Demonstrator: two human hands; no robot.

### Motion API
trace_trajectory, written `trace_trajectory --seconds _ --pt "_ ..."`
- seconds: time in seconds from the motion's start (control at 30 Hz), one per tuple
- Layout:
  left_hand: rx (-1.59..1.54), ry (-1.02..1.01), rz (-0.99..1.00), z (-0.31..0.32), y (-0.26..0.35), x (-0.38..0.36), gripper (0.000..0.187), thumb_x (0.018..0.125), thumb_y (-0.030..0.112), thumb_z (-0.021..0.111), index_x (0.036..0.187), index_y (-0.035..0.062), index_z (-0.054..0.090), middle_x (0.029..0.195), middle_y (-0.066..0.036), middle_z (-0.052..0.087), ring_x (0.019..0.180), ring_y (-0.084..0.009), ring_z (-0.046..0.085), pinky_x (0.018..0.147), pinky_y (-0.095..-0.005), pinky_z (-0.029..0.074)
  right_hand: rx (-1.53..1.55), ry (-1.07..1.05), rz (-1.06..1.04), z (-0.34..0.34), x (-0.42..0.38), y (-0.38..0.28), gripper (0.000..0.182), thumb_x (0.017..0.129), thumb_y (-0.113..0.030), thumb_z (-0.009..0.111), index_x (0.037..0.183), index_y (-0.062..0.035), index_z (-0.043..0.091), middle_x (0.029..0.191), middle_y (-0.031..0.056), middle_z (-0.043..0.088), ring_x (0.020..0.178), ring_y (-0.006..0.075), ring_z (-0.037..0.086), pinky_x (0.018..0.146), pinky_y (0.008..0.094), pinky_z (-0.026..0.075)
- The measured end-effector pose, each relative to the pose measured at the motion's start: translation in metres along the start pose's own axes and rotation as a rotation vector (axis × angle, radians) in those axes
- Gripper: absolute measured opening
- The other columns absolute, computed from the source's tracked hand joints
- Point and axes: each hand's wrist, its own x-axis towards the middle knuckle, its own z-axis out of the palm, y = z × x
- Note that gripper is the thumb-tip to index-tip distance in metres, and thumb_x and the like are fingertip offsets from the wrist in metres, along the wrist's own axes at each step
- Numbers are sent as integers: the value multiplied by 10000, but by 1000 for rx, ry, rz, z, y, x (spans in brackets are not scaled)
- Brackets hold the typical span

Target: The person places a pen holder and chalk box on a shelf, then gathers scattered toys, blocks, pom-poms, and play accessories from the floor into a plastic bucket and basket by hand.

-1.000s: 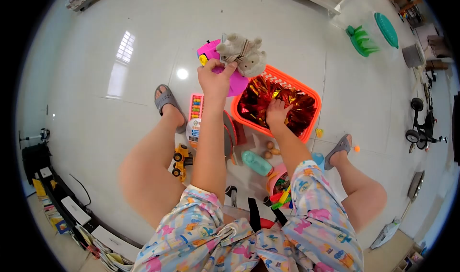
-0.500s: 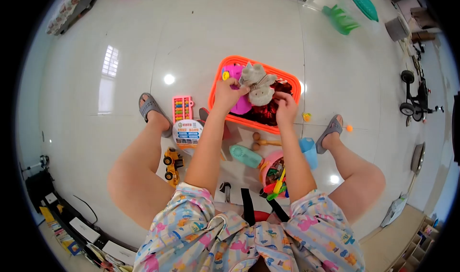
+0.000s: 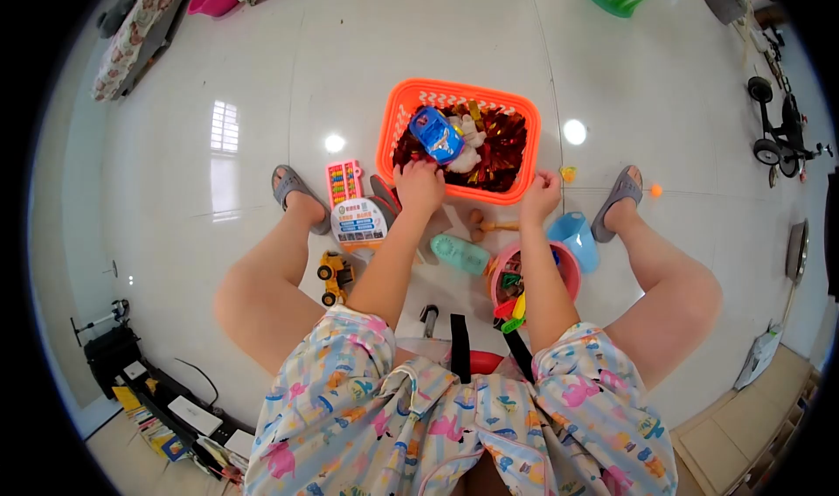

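An orange plastic basket stands on the floor in front of me. It holds shiny red tinsel, a grey-white plush toy and a blue toy car lying on top at the left. My left hand is closed over the basket's near left rim, its fingertips hidden partly by the hand itself. At the near right corner, my right hand has curled fingers against the basket's outer edge; its grip is only partly visible.
Nearer me lie a pink abacus, a round printed card, a yellow toy truck, a teal oblong item, a pink bucket of small toys and a blue cup. My sandalled feet flank the basket.
Both hands have left the basket's inside for its near rim. The plush toy is out of my hands, lying in the basket. A blue car now shows; the purple-pink item is no longer visible.
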Motion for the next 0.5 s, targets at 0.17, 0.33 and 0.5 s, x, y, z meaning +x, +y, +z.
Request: trace_trajectory --seconds 0.17,0.33,0.5 --pt "-246 598 29 12 -9 -6 328 769 49 613 1096 56 588 1192 -167 533 1135 -347 477 984 -460 349 -443 -579 312 -7 -27 67 194 803 -138 593 950 -21 644 1093 159 605 994 308 568 816 407 470" --pt "-294 664 -220 2 -43 -3 424 763 -29 542 1183 14 512 1227 -201 472 1153 -372 430 999 -444 339 -1103 -834 -374 -2 -83 57 260 815 -198 597 1052 -101 642 1165 124 577 1201 294 445 960 428 391" --pt "-635 591 -368 11 -98 16 311 847 -10 491 1155 -28 533 1087 -203 590 995 -288 597 849 -367 474 -1190 -896 -592 16 -74 82 229 848 -164 524 1036 -93 634 1130 119 603 1132 272 508 939 469 382"
